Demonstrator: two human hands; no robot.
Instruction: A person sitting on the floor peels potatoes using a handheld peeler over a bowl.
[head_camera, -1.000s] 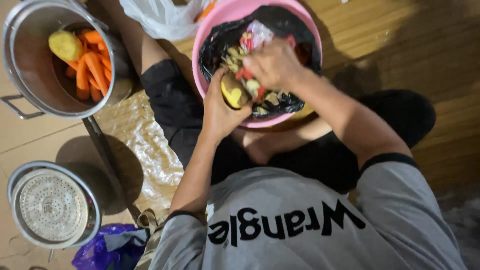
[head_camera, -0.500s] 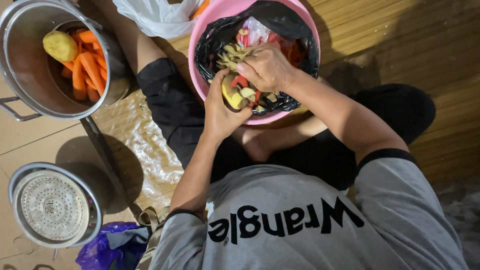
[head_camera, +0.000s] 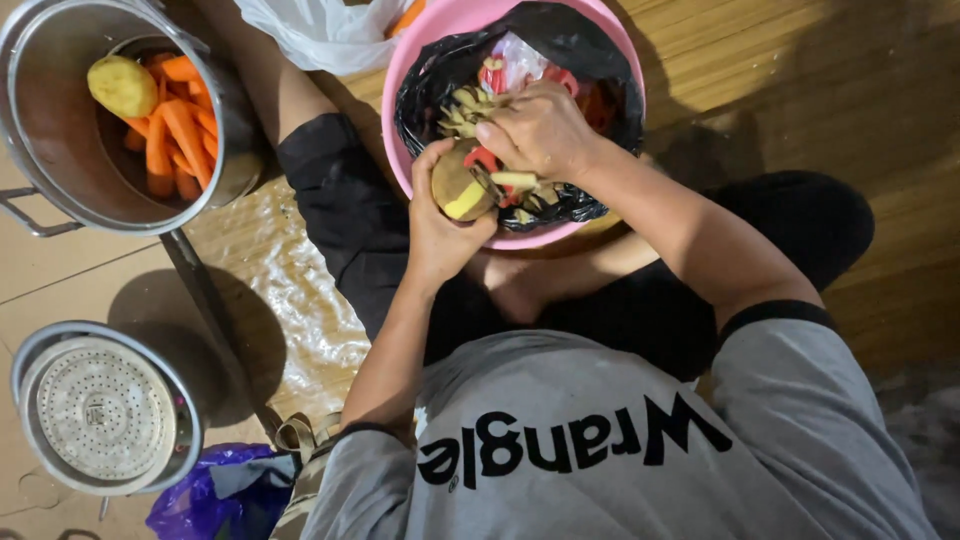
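My left hand (head_camera: 438, 232) grips a partly peeled potato (head_camera: 460, 186), brown skin on top and a yellow bare patch below, at the near rim of a pink basin (head_camera: 410, 90). My right hand (head_camera: 540, 130) is closed just right of the potato on a small peeler with a red part (head_camera: 486, 160), mostly hidden by the fingers. A pale strip of peel (head_camera: 516, 180) hangs by it. A black bag (head_camera: 600, 60) lines the basin and holds peels and scraps.
A steel pot (head_camera: 40, 120) at upper left holds carrots (head_camera: 170, 130) and a peeled potato (head_camera: 121, 85). A steamer pot (head_camera: 100, 412) stands at lower left beside a purple bag (head_camera: 205, 495). A white bag (head_camera: 320, 35) lies above my legs. Clear plastic sheeting (head_camera: 290, 300) covers the floor.
My right hand has made small strokes over the potato, which has turned a little in my left hand. Both hands stay over the basin's near rim.
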